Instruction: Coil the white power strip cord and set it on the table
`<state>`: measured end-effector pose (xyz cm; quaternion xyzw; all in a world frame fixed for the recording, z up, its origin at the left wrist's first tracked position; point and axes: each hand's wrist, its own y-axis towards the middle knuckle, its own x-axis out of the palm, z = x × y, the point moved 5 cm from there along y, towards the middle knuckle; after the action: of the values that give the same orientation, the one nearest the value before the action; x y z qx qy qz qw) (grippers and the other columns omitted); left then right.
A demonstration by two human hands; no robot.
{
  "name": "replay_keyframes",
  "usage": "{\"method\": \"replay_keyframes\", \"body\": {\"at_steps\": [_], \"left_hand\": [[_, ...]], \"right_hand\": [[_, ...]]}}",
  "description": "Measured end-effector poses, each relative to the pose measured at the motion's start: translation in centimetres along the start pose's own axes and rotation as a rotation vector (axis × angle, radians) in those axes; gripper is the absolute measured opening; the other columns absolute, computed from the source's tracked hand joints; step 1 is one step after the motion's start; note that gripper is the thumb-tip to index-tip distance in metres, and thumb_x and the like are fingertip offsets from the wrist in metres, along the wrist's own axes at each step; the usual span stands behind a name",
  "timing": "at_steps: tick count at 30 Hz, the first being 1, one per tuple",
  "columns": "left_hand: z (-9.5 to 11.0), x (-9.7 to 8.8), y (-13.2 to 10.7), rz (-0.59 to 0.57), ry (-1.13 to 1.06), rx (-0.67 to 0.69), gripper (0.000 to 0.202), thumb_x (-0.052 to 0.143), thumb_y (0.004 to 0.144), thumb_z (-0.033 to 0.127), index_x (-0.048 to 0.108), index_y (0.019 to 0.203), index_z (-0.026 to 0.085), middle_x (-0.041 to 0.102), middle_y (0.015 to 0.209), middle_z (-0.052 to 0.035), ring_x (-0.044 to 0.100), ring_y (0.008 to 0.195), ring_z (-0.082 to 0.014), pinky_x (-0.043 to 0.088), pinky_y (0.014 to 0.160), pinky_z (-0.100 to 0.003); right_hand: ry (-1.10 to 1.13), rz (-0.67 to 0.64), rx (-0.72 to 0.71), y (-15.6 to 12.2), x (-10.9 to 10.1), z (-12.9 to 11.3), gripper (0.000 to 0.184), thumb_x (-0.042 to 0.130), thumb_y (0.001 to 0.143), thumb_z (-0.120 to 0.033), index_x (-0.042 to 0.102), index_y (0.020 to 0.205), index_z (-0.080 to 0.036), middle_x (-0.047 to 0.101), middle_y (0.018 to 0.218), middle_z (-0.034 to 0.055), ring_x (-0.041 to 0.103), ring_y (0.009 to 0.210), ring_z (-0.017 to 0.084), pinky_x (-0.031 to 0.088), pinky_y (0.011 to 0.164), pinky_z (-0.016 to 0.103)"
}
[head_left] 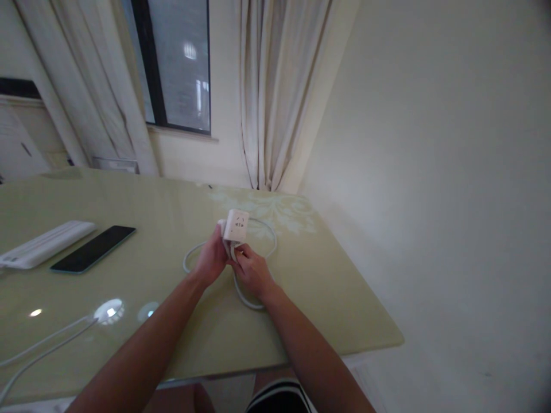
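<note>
Above the table, my left hand (210,258) is wrapped round a white power socket block (236,225), its outlet face turned up toward me. Just below the block, my right hand (253,272) is closed, fingers pinching the white cable (234,252) close to the block. Part of what the fingers hold is hidden. The cable's slack, a white loop (275,238), curves behind and around both hands and rests on the tabletop.
A pale green glossy table (327,304) lies under the hands. Left of them are a dark-screened phone (94,249), a long white power strip (51,244) and thin white cables (47,341). Curtains (275,86) and a window (181,63) stand behind; a wall (430,172) is right.
</note>
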<state>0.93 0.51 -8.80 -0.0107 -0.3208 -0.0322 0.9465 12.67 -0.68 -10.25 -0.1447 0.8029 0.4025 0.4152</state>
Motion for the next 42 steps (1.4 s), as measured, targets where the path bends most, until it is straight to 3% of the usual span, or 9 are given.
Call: {"method": "replay_keyframes", "body": {"at_steps": [6, 9, 15, 21, 28, 32, 34, 37, 42], "left_hand": [[0.8, -0.7, -0.3, 0.140, -0.036, 0.013, 0.059, 0.040, 0.105, 0.058, 0.069, 0.128, 0.011, 0.081, 0.103, -0.0155, 0.074, 0.080, -0.0213, 0.059, 0.064, -0.029], [1.1, -1.0, -0.4, 0.190, -0.013, 0.038, 0.066, 0.039, 0.103, 0.065, 0.068, 0.129, 0.012, 0.081, 0.097, -0.0140, 0.074, 0.075, -0.0212, 0.057, 0.059, -0.028], [1.2, -1.1, -0.6, 0.219, 0.029, 0.071, 0.068, 0.049, 0.098, 0.070, 0.066, 0.132, 0.013, 0.081, 0.091, -0.0118, 0.076, 0.077, -0.0241, 0.054, 0.054, -0.027], [0.8, -1.3, -0.3, 0.272, 0.029, 0.129, 0.067, 0.055, 0.094, 0.070, 0.067, 0.128, 0.013, 0.080, 0.088, -0.0100, 0.077, 0.081, -0.0253, 0.059, 0.062, -0.029], [-0.4, -2.0, -0.1, 0.419, 0.080, 0.212, 0.075, 0.059, 0.086, 0.080, 0.072, 0.116, 0.013, 0.077, 0.081, -0.0088, 0.077, 0.080, -0.0257, 0.059, 0.065, -0.030], [-0.5, -1.9, -0.3, 0.396, 0.127, 0.210, 0.078, 0.059, 0.084, 0.082, 0.072, 0.115, 0.012, 0.076, 0.077, -0.0087, 0.075, 0.070, -0.0241, 0.056, 0.057, -0.029], [-0.4, -1.7, -0.6, 0.351, 0.217, 0.179, 0.081, 0.059, 0.083, 0.084, 0.072, 0.117, 0.012, 0.073, 0.067, -0.0058, 0.068, 0.052, -0.0207, 0.050, 0.046, -0.028], [-0.8, -1.3, -1.4, 0.275, 0.386, -0.002, 0.088, 0.053, 0.082, 0.089, 0.071, 0.125, 0.013, 0.061, 0.048, -0.0008, 0.048, 0.026, -0.0185, 0.032, 0.029, -0.028], [-1.1, -0.8, -1.8, 0.151, 0.418, -0.217, 0.100, 0.031, 0.086, 0.093, 0.072, 0.128, 0.012, 0.055, 0.041, -0.0031, 0.049, 0.024, -0.0232, 0.028, 0.026, -0.030]], "right_hand": [[-0.044, -0.110, -0.015, -0.2, 0.9, 0.1, 0.034, 0.051, 0.109, -0.041, 0.063, 0.136, -0.022, 0.071, 0.118, 0.0103, 0.070, 0.100, 0.023, 0.057, 0.083, 0.033], [-0.060, -0.140, -0.013, -0.3, 1.2, 0.1, 0.035, 0.050, 0.109, -0.043, 0.062, 0.135, -0.023, 0.072, 0.113, 0.0090, 0.070, 0.091, 0.022, 0.056, 0.077, 0.032], [-0.083, -0.204, 0.004, -0.4, 1.2, -0.2, 0.039, 0.049, 0.110, -0.044, 0.058, 0.140, -0.022, 0.074, 0.113, 0.0095, 0.071, 0.090, 0.023, 0.054, 0.075, 0.033], [-0.049, -0.200, 0.010, -0.4, 1.0, -0.4, 0.038, 0.047, 0.110, -0.044, 0.056, 0.142, -0.024, 0.075, 0.113, 0.0095, 0.072, 0.090, 0.024, 0.053, 0.073, 0.033], [0.127, -0.131, 0.035, -0.3, 0.3, -1.3, 0.031, 0.052, 0.107, -0.050, 0.066, 0.107, -0.022, 0.072, 0.095, 0.0052, 0.064, 0.079, 0.020, 0.046, 0.070, 0.030], [0.256, -0.082, 0.129, -0.2, 0.1, -1.8, 0.026, 0.060, 0.103, -0.041, 0.063, 0.087, -0.021, 0.070, 0.083, 0.0029, 0.060, 0.072, 0.017, 0.044, 0.067, 0.028], [0.349, -0.106, 0.167, -0.2, 0.2, -2.0, 0.022, 0.059, 0.104, -0.036, 0.064, 0.089, -0.021, 0.071, 0.081, 0.0019, 0.062, 0.071, 0.017, 0.046, 0.068, 0.028], [0.521, -0.196, 0.175, -0.2, 0.6, -2.5, 0.028, 0.048, 0.109, -0.032, 0.065, 0.089, -0.021, 0.073, 0.077, 0.0001, 0.070, 0.073, 0.016, 0.051, 0.075, 0.027], [0.682, -0.219, 0.192, -0.2, 1.1, -3.2, 0.039, 0.041, 0.112, -0.041, 0.063, 0.086, -0.021, 0.070, 0.065, -0.0007, 0.071, 0.064, 0.016, 0.056, 0.072, 0.028]]}}
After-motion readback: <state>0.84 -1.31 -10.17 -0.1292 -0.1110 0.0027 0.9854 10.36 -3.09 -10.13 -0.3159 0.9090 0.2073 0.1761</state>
